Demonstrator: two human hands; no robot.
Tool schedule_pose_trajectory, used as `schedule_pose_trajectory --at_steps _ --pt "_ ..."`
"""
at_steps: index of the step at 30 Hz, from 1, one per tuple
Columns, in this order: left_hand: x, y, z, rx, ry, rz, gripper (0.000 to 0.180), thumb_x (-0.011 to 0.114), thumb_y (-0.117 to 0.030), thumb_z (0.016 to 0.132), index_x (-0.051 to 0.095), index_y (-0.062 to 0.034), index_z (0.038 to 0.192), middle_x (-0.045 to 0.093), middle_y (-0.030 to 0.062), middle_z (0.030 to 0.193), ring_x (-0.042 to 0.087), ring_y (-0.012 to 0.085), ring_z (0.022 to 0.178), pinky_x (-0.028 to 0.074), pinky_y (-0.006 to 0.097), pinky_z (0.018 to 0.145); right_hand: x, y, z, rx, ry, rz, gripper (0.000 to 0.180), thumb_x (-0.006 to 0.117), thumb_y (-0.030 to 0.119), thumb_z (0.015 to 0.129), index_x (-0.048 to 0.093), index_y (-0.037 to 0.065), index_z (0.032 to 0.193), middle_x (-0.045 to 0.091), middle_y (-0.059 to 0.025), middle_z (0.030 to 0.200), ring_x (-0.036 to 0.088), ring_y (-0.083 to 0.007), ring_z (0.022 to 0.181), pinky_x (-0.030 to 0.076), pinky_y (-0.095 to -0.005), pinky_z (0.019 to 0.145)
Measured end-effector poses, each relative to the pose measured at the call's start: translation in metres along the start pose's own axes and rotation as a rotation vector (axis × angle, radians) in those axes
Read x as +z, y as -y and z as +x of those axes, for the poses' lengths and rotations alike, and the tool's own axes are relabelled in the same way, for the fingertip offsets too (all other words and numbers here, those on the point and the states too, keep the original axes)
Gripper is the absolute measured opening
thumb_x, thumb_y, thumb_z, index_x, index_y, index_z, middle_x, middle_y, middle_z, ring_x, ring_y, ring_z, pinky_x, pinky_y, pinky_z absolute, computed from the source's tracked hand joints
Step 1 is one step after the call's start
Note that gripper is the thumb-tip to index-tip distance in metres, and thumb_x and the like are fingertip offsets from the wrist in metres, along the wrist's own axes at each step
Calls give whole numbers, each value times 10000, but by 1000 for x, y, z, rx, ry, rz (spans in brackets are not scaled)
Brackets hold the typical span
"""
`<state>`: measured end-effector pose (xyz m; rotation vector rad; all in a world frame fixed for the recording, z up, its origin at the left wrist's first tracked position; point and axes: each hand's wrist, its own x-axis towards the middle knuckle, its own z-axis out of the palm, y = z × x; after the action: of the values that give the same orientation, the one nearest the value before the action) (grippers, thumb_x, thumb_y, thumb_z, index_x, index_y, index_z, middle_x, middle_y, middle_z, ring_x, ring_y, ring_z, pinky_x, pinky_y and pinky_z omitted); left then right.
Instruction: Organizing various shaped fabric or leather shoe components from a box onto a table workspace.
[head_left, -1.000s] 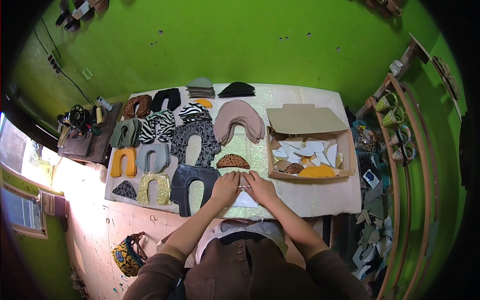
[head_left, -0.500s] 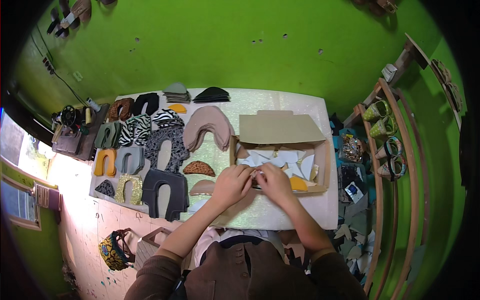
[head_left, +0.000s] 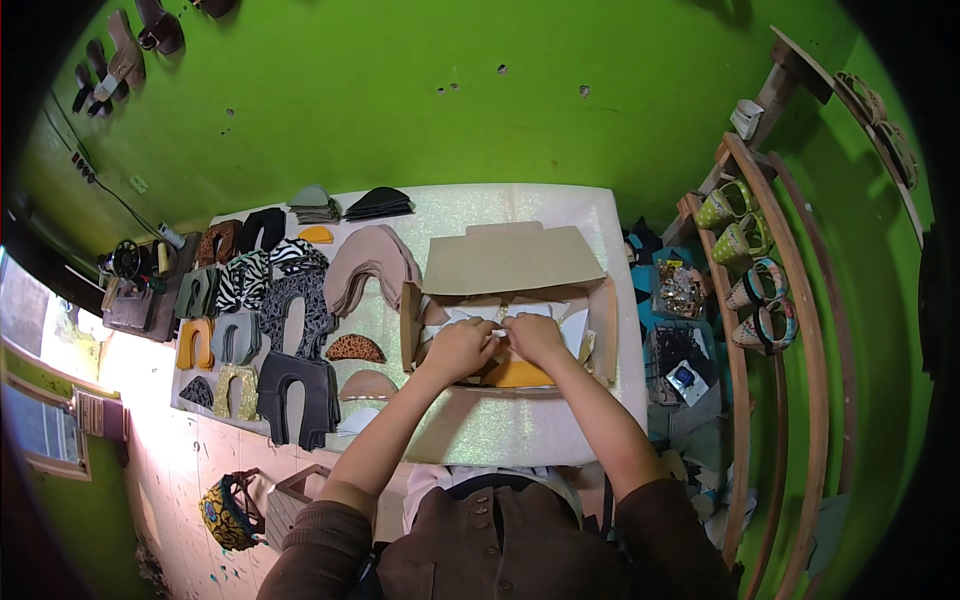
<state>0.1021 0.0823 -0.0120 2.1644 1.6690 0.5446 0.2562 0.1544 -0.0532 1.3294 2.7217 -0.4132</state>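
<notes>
Reaches both forearms over a pale, glittery surface point(head_left: 440, 440) to a cardboard box point(head_left: 515, 262) with its lid tipped back. Holds the left grip point(head_left: 462, 350) over the front left part of the box and the right grip point(head_left: 533, 338) just beside it, knuckles up, fingertips nearly meeting. Pinches there, from both sides, a small white piece point(head_left: 499, 331) above the box's contents, too small to make out its outline. Has a yellow piece point(head_left: 518, 374) just below the two, near the box's front wall, and white scraps point(head_left: 573, 330) to the right inside.

Has left of the box, in a line coming toward the body, a leopard-print half-moon point(head_left: 356, 348), a beige half-moon point(head_left: 368, 386) and a white curved piece point(head_left: 357, 421). Has farther left a dark grey arch stack point(head_left: 297, 368), and behind the leopard-print half-moon a pinkish-beige arch stack point(head_left: 370, 248). Has green sandals point(head_left: 735, 243) on a wooden rack point(head_left: 741, 420), right of the surface.
</notes>
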Motion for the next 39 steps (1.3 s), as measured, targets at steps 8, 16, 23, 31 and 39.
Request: schedule_pose_trajectory --at_steps 8,16,23,31,39 --pt "-6 8 -6 -206 -142 -305 277 539 -210 802 569 -31 1011 582 153 993 589 314 801 474 363 717 -30 -15 -23 6 -82 651 239 491 66 788 643 85 971 622 -114 757 601 -202 678 461 -314 610" --pt "10 23 -7 -216 -64 -478 471 567 -252 823 449 21 1188 514 197 1138 585 282 900 468 329 781 -45 -17 -31 -87 -5 690 179 546 123 755 645 61 890 628 -113 741 602 -218 705 464 -302 654" --pt "3 15 7 -362 -12 -993 527 646 -184 791 417 -7 1230 514 126 1127 546 140 884 464 247 743 -47 -7 -27 -362 63 701 69 549 53 758 586 46 815 609 -69 805 584 -193 772 448 -291 690" --pt "-1 24 9 -493 -102 -1094 222 548 -76 841 569 -9 1051 590 38 914 549 84 792 463 196 661 -53 -28 -7 -188 -60 774 91 537 41 774 596 25 842 612 -88 794 571 -162 707 452 -269 644" --pt "13 40 -6 -603 -147 -1130 216 484 -45 862 552 -11 1064 566 55 909 545 94 749 485 197 648 -41 -41 -10 241 -58 149 246 589 231 770 587 56 943 628 -157 885 606 -316 824 479 -409 709"
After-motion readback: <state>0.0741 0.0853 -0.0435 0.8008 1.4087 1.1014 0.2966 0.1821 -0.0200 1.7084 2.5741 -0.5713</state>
